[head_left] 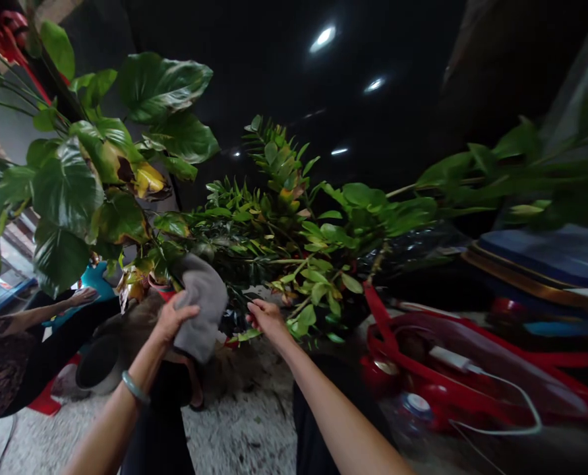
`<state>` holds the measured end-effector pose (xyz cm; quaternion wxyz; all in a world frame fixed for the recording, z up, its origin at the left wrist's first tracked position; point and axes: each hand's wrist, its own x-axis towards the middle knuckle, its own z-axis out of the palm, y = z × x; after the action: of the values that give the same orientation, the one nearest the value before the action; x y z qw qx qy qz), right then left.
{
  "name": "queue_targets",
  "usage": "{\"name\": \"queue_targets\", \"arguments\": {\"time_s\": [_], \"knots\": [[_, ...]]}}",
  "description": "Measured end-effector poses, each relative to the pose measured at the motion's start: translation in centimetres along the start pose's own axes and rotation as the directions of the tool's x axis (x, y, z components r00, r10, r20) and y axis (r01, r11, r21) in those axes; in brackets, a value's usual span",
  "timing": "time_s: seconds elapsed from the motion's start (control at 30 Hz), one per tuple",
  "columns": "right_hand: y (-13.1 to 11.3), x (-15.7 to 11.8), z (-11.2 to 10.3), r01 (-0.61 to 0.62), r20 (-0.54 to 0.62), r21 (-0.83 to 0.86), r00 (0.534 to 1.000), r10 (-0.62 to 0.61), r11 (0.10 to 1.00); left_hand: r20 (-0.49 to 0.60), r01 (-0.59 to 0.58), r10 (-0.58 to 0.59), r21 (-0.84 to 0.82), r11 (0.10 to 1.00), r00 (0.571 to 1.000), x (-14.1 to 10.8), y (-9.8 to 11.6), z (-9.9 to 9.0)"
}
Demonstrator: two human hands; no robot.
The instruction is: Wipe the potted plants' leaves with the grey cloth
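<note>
A grey cloth (202, 310) is in my left hand (173, 320), its fingers closed round the cloth's left side; the cloth is blurred. A pale bangle circles my left wrist. To the right, my right hand (269, 321) is closed in a pinch at a dark green leaf (238, 298), low in the foliage. The leaf's edges are hard to make out in shadow. Leafy potted plants (274, 224) spread in front of both hands. On the left stands a large-leaved plant (66, 185) with some yellow and brown leaves.
At the left, another person (7, 356) sits with a hand on a turquoise object (96, 280). A dark round pot (99, 366) is nearby. On the right is a red frame (437, 402) holding a white device with a cable. A dark glossy surface reflects lights behind the plants.
</note>
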<state>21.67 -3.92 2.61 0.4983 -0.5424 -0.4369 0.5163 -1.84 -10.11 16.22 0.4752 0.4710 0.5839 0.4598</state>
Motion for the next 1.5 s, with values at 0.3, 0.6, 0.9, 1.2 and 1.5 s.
{"name": "queue_targets", "arguments": {"time_s": [0.3, 0.6, 0.9, 1.2, 1.5], "knots": [[0.2, 0.0, -0.1, 0.028, -0.052, 0.107, 0.998, -0.022, 0.994, 0.015, -0.239, 0.241, -0.082, 0.968, 0.971, -1.4, 3.0, -2.4], [-0.4, -0.3, 0.4, 0.038, -0.184, 0.274, 0.983, 0.013, 0.961, 0.149, 0.087, -0.091, 0.035, 0.996, 0.985, -3.0, -3.4, -0.4], [-1.1, -1.1, 0.4, 0.02, -0.161, 0.305, 0.987, 0.031, 0.952, -0.082, -0.245, 0.235, -0.141, 0.959, 0.969, -1.4, 2.7, -1.0], [-1.0, -1.6, -0.3, 0.014, -0.12, 0.242, 0.993, 0.016, 0.97, 0.143, 0.058, -0.044, -0.094, 0.994, 0.989, -3.9, -3.8, 0.0], [-1.3, -1.5, 0.5, 0.026, -0.127, 0.224, 0.992, 0.003, 0.974, -0.234, -0.181, 0.145, -0.137, 0.974, 0.961, -0.4, 0.0, -0.5]]}}
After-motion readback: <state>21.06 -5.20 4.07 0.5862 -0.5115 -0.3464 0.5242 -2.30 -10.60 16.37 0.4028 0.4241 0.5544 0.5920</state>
